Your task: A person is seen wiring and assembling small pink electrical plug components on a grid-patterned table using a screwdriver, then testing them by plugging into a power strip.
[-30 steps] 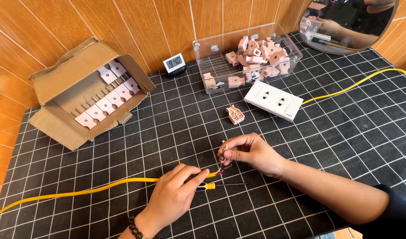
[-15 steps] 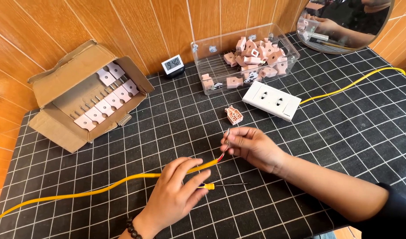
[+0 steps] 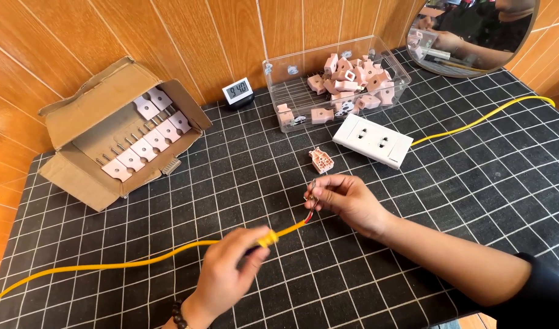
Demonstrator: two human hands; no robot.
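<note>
Across the gridded tabletop our yellow cable has straightened since a moment ago, its stripped end now raised between our hands. Our left hand has slid up, fingers pinching the sheath, while our right hand pinches the bared wires, fingers pressed together.
</note>
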